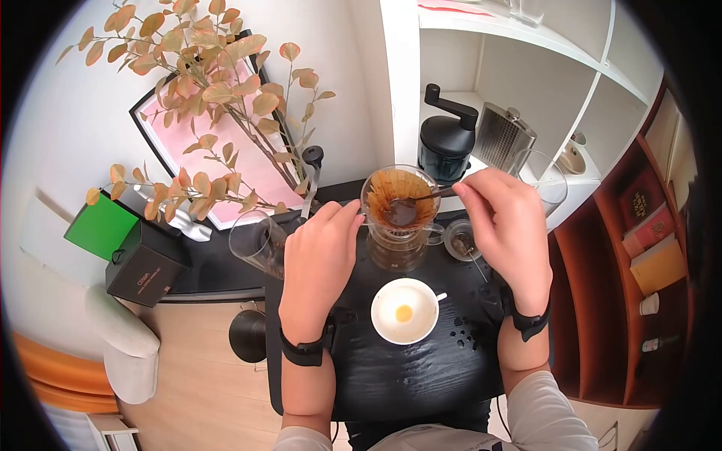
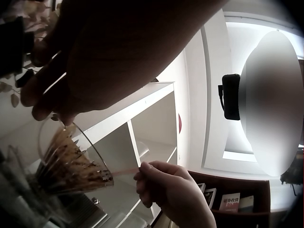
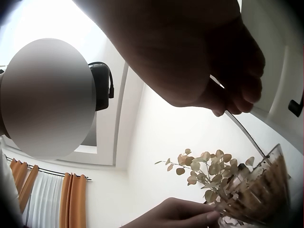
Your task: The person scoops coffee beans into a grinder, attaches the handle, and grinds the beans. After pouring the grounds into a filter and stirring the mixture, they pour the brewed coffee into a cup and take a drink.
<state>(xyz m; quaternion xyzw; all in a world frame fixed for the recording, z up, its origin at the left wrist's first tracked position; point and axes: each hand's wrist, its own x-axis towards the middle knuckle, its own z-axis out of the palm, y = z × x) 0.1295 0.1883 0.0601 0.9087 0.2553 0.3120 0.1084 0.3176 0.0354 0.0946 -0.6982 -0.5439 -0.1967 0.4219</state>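
Observation:
A glass coffee dripper [image 1: 432, 179] sits on a glass server [image 1: 395, 257] on the black table [image 1: 444, 383]. Inside it, a brown-stained paper filter [image 1: 385, 188] holds dark wet coffee. At the dripper's left edge, my left hand [image 1: 320, 252] pinches it between thumb and fingers. From the right, my right hand [image 1: 508, 225] grips a slim stirrer [image 1: 435, 196] at its upper end; its lower end dips into the filter and is hidden. Nearer my body stands a white cup [image 1: 385, 302] with a little yellowish liquid at the bottom.
A clear glass [image 1: 254, 239] stands left of my left hand; another glass [image 1: 553, 179] is beyond my right. A small glass dish [image 1: 457, 242] lies right of the server. Behind are a black hand grinder [image 1: 449, 143], a metal flask [image 1: 508, 134] and leafy branches [image 1: 218, 92]. Water drops spot the table.

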